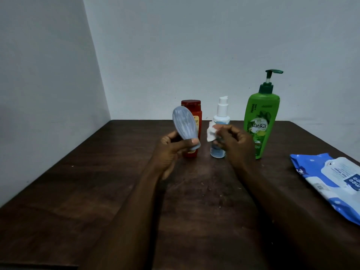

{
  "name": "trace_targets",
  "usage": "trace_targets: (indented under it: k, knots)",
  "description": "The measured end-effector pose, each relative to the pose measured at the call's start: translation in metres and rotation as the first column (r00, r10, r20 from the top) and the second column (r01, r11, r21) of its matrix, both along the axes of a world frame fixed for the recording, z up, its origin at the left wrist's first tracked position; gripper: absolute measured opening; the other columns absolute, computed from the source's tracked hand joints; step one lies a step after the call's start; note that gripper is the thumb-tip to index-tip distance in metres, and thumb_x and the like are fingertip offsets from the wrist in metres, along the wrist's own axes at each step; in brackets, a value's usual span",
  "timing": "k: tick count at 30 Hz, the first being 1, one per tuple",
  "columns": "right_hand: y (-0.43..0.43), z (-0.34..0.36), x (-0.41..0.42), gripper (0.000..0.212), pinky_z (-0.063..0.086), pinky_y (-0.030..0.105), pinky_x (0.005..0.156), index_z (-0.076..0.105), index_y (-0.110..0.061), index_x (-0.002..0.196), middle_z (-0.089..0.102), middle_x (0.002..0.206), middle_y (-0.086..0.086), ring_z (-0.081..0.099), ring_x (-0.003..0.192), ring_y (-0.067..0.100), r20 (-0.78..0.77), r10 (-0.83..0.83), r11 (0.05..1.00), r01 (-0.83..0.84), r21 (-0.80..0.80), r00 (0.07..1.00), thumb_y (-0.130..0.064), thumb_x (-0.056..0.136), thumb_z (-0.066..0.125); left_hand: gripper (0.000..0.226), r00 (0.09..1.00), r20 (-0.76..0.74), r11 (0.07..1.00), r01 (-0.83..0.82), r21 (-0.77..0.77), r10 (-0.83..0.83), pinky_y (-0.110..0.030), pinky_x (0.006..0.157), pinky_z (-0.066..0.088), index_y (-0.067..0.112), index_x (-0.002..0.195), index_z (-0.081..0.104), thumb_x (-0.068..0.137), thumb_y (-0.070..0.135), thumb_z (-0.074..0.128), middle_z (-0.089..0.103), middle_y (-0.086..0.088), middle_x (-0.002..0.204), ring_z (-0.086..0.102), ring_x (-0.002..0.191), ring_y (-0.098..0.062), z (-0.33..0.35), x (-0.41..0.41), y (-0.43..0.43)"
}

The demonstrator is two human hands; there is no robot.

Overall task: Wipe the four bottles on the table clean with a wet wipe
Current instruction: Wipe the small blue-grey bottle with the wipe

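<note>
While the left hand (pixel 169 151) grips the grey bottle (pixel 184 123) and the right hand (pixel 235 143) pinches the wipe (pixel 211 131), the red bottle (pixel 191 105), white bottle (pixel 222 109) and green bottle (pixel 261 117), twelve to one o'clock, probably await wiping.

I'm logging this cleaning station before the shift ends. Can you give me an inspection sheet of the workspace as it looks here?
Surface: dark wooden table, a few pale specks near its middle.
Job's things: grey bottle held above the table; red bottle, white pump bottle and green pump bottle stand upright at the back; wet wipe bunched; wipes pack lies flat at the right edge.
Clutter: nothing seen.
Hands: left hand grips the grey bottle by its narrow end; right hand pinches the wet wipe, apart from that bottle.
Cables: nothing seen.
Surroundings: bare pale walls meeting in a corner at the left.
</note>
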State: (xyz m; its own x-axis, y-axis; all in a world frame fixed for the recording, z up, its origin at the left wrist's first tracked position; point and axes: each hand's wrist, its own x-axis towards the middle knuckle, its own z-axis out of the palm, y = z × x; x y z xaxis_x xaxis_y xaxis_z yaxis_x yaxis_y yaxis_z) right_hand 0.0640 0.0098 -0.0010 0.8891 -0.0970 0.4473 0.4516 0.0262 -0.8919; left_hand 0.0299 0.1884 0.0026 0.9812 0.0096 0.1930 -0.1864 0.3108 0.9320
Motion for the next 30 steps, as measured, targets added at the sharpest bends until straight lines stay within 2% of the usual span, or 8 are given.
trace_targets:
  k: [2,4,7,10,14,18,26,30]
  knots:
    - [-0.014,0.005,-0.003,0.017,0.061,0.037,0.081,0.077,-0.019,0.091,0.076,0.1,0.001,0.072,0.097,0.021,-0.021,0.08,0.99,-0.077,0.115,0.997,-0.028,0.088,0.063,0.05,0.999,-0.035,0.999,0.032,0.026,-0.031,-0.032,0.083,0.059,0.018,0.11,0.068,0.062,0.01,0.081,0.077,-0.001,0.105,0.072,0.101,-0.017,-0.003,0.0,-0.009]
    - [-0.029,0.007,-0.011,0.019,0.059,0.027,0.079,0.077,-0.013,0.097,0.076,0.104,0.001,0.072,0.102,0.02,-0.01,0.071,0.99,-0.07,0.122,0.997,-0.013,0.096,0.057,0.055,0.994,-0.083,0.996,0.08,0.044,-0.076,-0.032,0.082,0.059,0.019,0.11,0.068,0.059,0.011,0.085,0.076,-0.001,0.106,0.073,0.099,-0.016,-0.006,0.0,-0.019]
    - [-0.05,0.004,-0.024,0.024,0.058,0.025,0.081,0.074,-0.009,0.11,0.077,0.103,-0.003,0.073,0.096,0.012,0.052,0.036,0.999,-0.037,0.008,0.998,0.001,0.091,0.065,0.061,0.98,-0.14,0.966,0.168,0.198,-0.141,-0.033,0.088,0.058,0.02,0.116,0.067,0.059,0.013,0.088,0.075,0.0,0.109,0.071,0.102,-0.014,-0.012,-0.003,-0.033]
    - [-0.063,0.003,-0.033,0.038,0.057,0.028,0.087,0.07,-0.011,0.118,0.074,0.114,0.0,0.071,0.104,0.012,0.161,0.025,0.995,-0.009,-0.104,0.987,0.002,0.083,0.075,0.052,0.966,-0.179,0.926,0.233,0.297,-0.186,-0.03,0.089,0.057,0.02,0.116,0.066,0.07,0.007,0.084,0.076,0.002,0.107,0.071,0.101,-0.012,-0.016,-0.007,-0.045]
    - [-0.061,0.0,-0.036,0.028,0.055,0.017,0.084,0.075,-0.008,0.107,0.072,0.108,0.003,0.068,0.101,0.004,0.419,-0.068,0.917,0.222,-0.331,0.905,-0.005,0.08,0.081,0.047,0.957,-0.189,0.91,0.272,0.313,-0.222,-0.031,0.087,0.058,0.016,0.118,0.067,0.074,0.005,0.081,0.076,-0.001,0.109,0.072,0.102,-0.015,-0.018,-0.008,-0.05]
    - [-0.056,-0.003,-0.028,0.025,0.055,0.032,0.085,0.077,-0.012,0.105,0.073,0.103,0.0,0.067,0.097,0.012,0.574,-0.095,0.8,0.406,-0.443,0.813,-0.011,0.08,0.082,0.048,0.962,-0.17,0.91,0.258,0.323,-0.212,-0.032,0.089,0.058,0.019,0.113,0.066,0.071,0.003,0.083,0.076,0.002,0.107,0.072,0.101,-0.013,-0.018,-0.008,-0.048]
    - [-0.047,0.0,-0.021,0.026,0.057,0.038,0.082,0.075,-0.01,0.112,0.066,0.106,0.006,0.064,0.095,0.018,0.544,-0.054,0.747,0.395,-0.535,0.838,-0.008,0.087,0.073,0.058,0.97,-0.13,0.911,0.237,0.337,-0.204,-0.031,0.091,0.056,0.02,0.12,0.063,0.069,0.0,0.083,0.075,0.004,0.11,0.071,0.104,-0.011,-0.017,-0.007,-0.047]
    - [-0.041,-0.002,-0.033,0.028,0.051,0.026,0.084,0.074,-0.006,0.114,0.063,0.106,0.008,0.061,0.096,0.016,0.548,0.037,0.712,0.363,-0.601,0.836,-0.002,0.086,0.069,0.055,0.981,-0.108,0.936,0.186,0.3,-0.161,-0.034,0.093,0.056,0.014,0.121,0.065,0.072,-0.004,0.08,0.075,-0.002,0.113,0.071,0.105,-0.016,-0.018,-0.007,-0.043]
